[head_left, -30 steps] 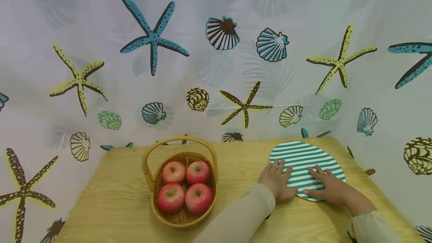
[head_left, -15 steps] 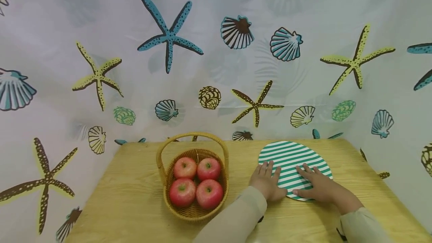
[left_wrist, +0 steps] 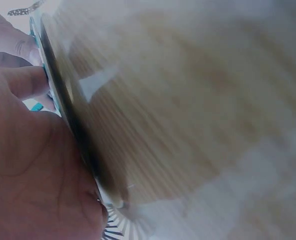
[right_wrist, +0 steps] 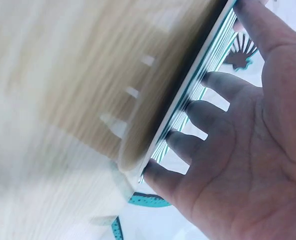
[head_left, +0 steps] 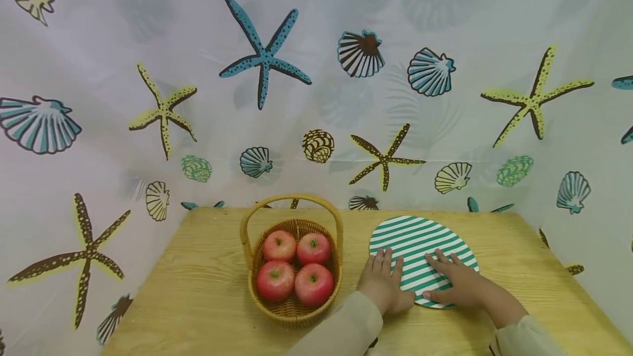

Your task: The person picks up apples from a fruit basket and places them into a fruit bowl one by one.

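Note:
In the head view, an oval board or mat with green and white stripes point(head_left: 412, 232) lies flat on the wooden table, right of the basket. My left hand point(head_left: 383, 287) rests on its near left edge, fingers spread and fairly straight. On its near right part lies my right hand point(head_left: 462, 285), also spread, thumb toward the left one. From the right wrist, the fingertips of that hand point(right_wrist: 223, 135) touch the striped face. The left wrist view shows the left palm point(left_wrist: 42, 170) low beside the thin edge. Neither hand curls round anything.
Left of the hands stands a wicker basket point(head_left: 293, 320) with a tall arched handle, holding several red apples point(head_left: 275, 281). A white curtain point(head_left: 316, 98) printed with starfish and shells hangs behind and at both sides of the wooden table point(head_left: 198, 290).
Both hands have slid the striped oval left across the table, closer to the basket. The head view has turned a little left. The apples stay in the basket.

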Tool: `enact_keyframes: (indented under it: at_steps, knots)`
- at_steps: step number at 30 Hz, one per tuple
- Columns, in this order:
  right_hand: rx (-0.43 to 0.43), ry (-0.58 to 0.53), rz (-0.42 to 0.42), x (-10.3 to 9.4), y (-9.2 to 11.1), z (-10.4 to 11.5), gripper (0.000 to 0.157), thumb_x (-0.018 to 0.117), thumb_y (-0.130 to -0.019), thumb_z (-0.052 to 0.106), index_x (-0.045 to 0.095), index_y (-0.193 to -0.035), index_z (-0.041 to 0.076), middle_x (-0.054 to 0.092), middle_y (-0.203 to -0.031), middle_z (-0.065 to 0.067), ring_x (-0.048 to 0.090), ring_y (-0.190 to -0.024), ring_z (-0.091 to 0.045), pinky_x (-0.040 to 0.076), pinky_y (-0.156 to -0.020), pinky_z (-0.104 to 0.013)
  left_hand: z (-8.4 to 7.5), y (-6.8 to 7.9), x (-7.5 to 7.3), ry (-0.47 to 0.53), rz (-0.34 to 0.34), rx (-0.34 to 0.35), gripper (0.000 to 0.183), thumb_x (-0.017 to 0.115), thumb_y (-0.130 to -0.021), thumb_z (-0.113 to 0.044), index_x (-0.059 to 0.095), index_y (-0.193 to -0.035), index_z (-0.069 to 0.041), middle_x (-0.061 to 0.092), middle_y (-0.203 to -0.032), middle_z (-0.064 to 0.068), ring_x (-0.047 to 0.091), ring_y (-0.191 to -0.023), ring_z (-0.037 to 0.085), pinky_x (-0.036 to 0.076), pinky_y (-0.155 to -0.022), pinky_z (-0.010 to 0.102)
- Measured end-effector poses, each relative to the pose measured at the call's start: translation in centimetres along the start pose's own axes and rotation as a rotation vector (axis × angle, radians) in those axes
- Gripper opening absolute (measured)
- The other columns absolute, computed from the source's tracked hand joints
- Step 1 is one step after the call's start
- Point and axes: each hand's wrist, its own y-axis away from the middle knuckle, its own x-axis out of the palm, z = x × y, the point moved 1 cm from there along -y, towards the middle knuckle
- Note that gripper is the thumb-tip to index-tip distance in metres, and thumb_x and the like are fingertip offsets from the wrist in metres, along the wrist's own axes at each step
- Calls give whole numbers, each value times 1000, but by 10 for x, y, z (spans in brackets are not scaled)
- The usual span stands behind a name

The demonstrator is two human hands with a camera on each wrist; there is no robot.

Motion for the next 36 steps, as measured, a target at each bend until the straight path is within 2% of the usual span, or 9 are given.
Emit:
enact_keyframes:
  at_steps: [12,17,22,27,36]
  knots:
    - [0,34,10,10,8,22,101,75,-92,62,34,-166,8,19,-171,-34,11,-151,-71,21,-105,-91,10,19,11,-8,-1,5,78,32,-103,-73,21,-171,-35,15,-179,-5,13,-167,16,17,-134,37]
    - [-32,32,3,15,14,30,98,76,-92,59,37,-165,6,21,-170,-36,16,-149,-73,22,-104,-92,8,28,15,-38,36,-3,78,28,-104,-74,20,-171,-35,14,-179,-4,13,-167,18,17,-134,41]
    - [-44,28,-4,20,20,37,98,77,-92,58,38,-164,5,22,-169,-36,17,-148,-74,21,-104,-93,9,35,16,-13,82,-10,78,28,-104,-73,19,-171,-34,11,-180,-4,10,-167,19,15,-135,43]
    - [-30,28,8,23,23,42,98,76,-92,59,37,-165,6,22,-170,-34,16,-149,-73,21,-105,-92,10,40,17,4,110,-14,78,29,-104,-74,18,-171,-34,11,-180,-4,9,-167,20,14,-135,43]
    - [4,30,13,32,24,52,99,76,-91,61,37,-165,9,22,-172,-32,17,-151,-71,22,-104,-92,11,52,13,-43,133,-28,79,32,-104,-72,20,-171,-33,13,-179,-3,11,-167,22,15,-135,44]
